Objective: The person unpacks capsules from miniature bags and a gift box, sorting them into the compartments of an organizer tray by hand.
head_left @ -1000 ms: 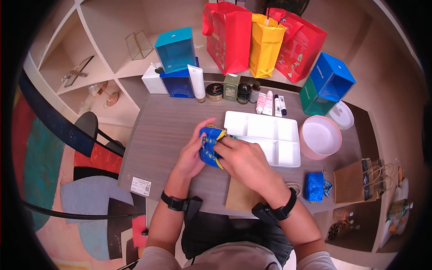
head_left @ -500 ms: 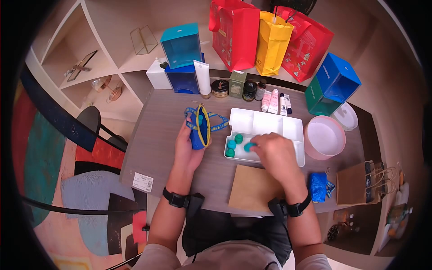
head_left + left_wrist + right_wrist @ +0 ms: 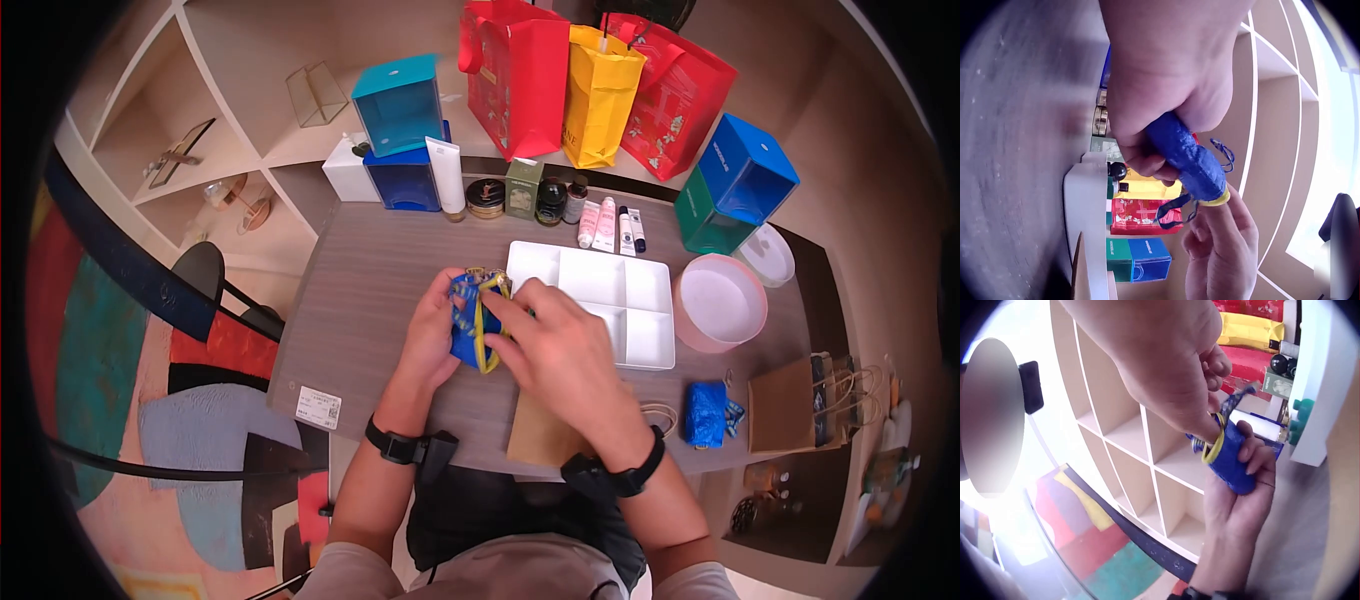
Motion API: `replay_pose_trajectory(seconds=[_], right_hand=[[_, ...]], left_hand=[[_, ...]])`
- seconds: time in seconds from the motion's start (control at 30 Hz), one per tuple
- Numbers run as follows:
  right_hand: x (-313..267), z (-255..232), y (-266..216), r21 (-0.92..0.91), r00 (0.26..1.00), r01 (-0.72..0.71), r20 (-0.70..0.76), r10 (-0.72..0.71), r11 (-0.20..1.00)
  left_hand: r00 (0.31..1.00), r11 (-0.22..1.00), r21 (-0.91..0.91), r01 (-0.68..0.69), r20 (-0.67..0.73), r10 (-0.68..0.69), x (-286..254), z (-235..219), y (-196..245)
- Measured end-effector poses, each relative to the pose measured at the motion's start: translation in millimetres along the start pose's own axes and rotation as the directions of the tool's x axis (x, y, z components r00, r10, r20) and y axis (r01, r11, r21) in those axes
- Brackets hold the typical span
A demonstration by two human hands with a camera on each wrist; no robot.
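Curled fingers of the left hand point(image 3: 430, 345) wrap the closed end of a small blue pouch point(image 3: 464, 348), while the right hand point(image 3: 565, 350) is half closed with a digit dipping into its mouth; whether it has hold of anything inside cannot be told. Beneath them spreads the grey wooden table point(image 3: 360, 270), with the white divided tray point(image 3: 648, 340) just right of the pouch, on the far side of a brown paper bag point(image 3: 540, 430). Farther right stands a round pink box point(image 3: 690, 330), and nearer, at the right, lies another blue pouch point(image 3: 705, 415). Held in the air at the left of the tray, the first pouch has its yellow rim point(image 3: 1205, 457) parted around the probing digit. For good work here, the left hand should grip firmly at the base, without squeezing the opening narrow, and tip the mouth toward the right fingers. Its patterned strap point(image 3: 1172, 206) dangles loose and could snag, so it is best swept aside before the fingers withdraw. Smallest are the green pieces point(image 3: 1302, 409) by the tray's wall; a low, short reach would probably avoid knocking them.
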State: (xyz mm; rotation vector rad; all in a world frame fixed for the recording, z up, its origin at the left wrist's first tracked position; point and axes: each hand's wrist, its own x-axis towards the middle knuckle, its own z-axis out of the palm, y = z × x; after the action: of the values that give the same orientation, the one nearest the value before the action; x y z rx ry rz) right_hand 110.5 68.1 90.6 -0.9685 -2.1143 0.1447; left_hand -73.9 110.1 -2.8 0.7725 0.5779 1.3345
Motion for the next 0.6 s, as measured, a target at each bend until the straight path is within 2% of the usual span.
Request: replay_pose_trajectory(seconds=[0.07, 0.17, 0.2, 0.23, 0.33, 0.4, 0.43, 0.5, 0.53, 0.6], right_hand=[[1, 13, -1, -0.164, 0.997, -0.006, 0.079, 0.020, 0.986], [1, 20, -4, -0.139, 0.998, 0.044, 0.051, -0.037, 0.989], [1, 21, -4, -0.119, 0.998, 0.066, 0.022, -0.064, 0.991], [0, 23, -3, -0.118, 0.997, 0.069, 0.026, -0.066, 0.991], [-2, 21, -1, -0.088, 0.997, 0.042, 0.068, -0.036, 0.995], [0, 15, -2, 0.023, 0.982, -0.074, 0.177, 0.068, 0.997], [0, 15, 0, 0.021, 0.982, -0.074, 0.177, 0.069, 0.997], [1, 18, 4, 0.022, 0.988, 0.018, 0.150, -0.021, 1.000], [2, 17, 4, 0.023, 0.989, 0.021, 0.149, -0.024, 1.000], [1, 12, 3, 0.058, 0.991, 0.018, 0.129, -0.025, 0.998]], left_hand=[[1.000, 0.998, 0.055, -0.015, 0.019, 0.014, 0, 0, -1], [0.997, 0.997, 0.049, -0.061, 0.052, 0.058, 2, -5, -3], [0.996, 0.988, 0.122, -0.090, 0.031, 0.086, 2, -4, -5], [0.993, 0.974, 0.194, -0.114, 0.011, 0.114, 2, -4, -7], [0.988, 0.970, 0.198, -0.143, -0.034, 0.153, 4, -7, -15], [0.990, 0.973, 0.192, -0.126, -0.041, 0.136, 4, -3, -13], [0.992, 0.976, 0.190, -0.106, -0.053, 0.118, 2, -1, -12], [0.997, 0.983, 0.167, -0.074, -0.019, 0.078, 2, -7, -8], [0.999, 0.989, 0.145, -0.040, 0.012, 0.039, 2, -9, -5], [0.999, 0.989, 0.144, -0.026, -0.016, 0.028, 2, -7, -6]])
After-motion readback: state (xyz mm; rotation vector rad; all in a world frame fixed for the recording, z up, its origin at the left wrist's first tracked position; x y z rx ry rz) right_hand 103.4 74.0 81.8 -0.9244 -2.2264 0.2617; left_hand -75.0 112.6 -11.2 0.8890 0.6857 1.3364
